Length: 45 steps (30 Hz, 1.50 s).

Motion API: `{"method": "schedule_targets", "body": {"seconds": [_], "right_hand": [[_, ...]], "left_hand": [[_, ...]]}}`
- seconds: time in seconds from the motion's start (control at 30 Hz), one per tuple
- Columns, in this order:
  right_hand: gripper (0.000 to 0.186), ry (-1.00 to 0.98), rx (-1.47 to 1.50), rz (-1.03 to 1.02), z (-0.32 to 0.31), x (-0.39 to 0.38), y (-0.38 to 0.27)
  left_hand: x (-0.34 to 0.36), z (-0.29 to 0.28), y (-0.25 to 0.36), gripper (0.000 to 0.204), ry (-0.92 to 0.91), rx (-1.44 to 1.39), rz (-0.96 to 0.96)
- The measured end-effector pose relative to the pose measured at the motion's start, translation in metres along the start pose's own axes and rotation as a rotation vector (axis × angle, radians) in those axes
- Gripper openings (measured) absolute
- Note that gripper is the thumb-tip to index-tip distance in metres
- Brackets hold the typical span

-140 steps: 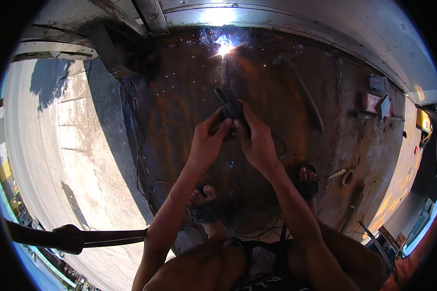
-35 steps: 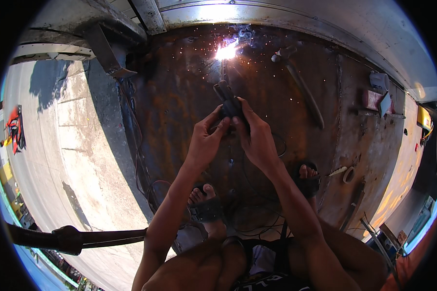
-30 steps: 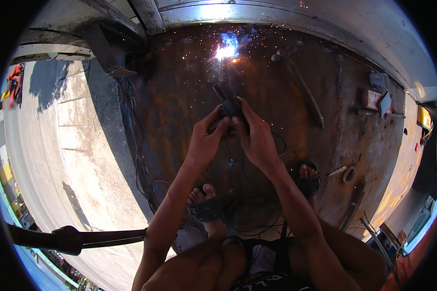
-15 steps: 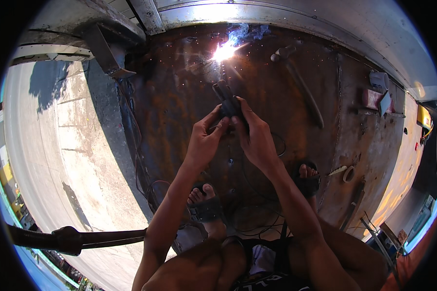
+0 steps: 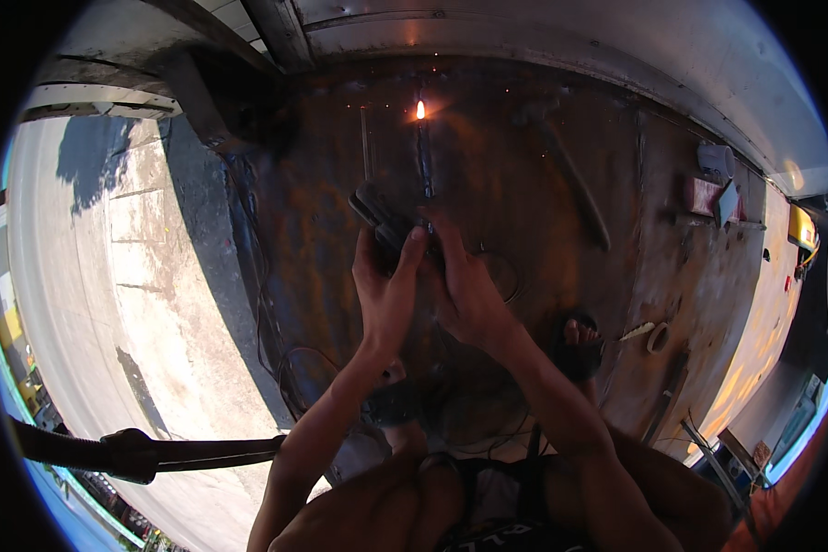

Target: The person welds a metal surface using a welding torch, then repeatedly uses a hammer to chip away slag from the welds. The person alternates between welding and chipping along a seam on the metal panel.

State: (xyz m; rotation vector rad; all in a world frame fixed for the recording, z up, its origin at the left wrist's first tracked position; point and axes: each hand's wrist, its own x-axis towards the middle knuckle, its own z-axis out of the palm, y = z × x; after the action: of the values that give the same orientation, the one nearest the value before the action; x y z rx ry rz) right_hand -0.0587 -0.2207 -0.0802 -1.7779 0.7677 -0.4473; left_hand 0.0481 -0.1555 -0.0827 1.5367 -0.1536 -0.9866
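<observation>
A dark welding electrode holder (image 5: 380,217) is in my left hand (image 5: 384,293), whose fingers and thumb close round its body. From its jaws a thin welding rod (image 5: 368,145) points away from me. My right hand (image 5: 469,293) is closed at the rear of the holder, against the left thumb; its grip there is partly hidden. Right of the rod, a small orange spot glows (image 5: 420,110) at the far end of a dark weld seam (image 5: 424,161) on the rusty steel plate (image 5: 313,221). The rod's tip is apart from that spot.
A hammer (image 5: 580,189) lies on the plate to the right. Farther right are a grey cup (image 5: 716,160), a red box (image 5: 706,196) and a tape roll (image 5: 659,337). A metal bracket (image 5: 202,106) stands at far left. My feet rest on the plate, near cables (image 5: 290,368).
The bright arc and smoke have gone, leaving an orange glow and a few sparks. Both hands have shifted slightly toward me, and the holder has swung left. The scene is darker.
</observation>
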Motion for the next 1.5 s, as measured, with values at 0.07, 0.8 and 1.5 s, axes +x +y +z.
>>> {"method": "schedule_targets", "body": {"seconds": [0.07,0.8,1.5], "right_hand": [[0.055,-0.015,-0.079,0.004,-0.008,0.002,0.001],[0.027,0.221,-0.720,0.334,-0.125,0.009,0.126],[0.047,0.481,0.482,-0.015,-0.064,0.075,-0.010]], "left_hand": [[-0.005,-0.006,0.002,0.032,0.052,0.032,0.014],[-0.045,-0.057,0.025,0.024,0.139,0.152,0.056],[-0.041,-0.069,0.016,0.024,0.142,0.201,-0.017]]}}
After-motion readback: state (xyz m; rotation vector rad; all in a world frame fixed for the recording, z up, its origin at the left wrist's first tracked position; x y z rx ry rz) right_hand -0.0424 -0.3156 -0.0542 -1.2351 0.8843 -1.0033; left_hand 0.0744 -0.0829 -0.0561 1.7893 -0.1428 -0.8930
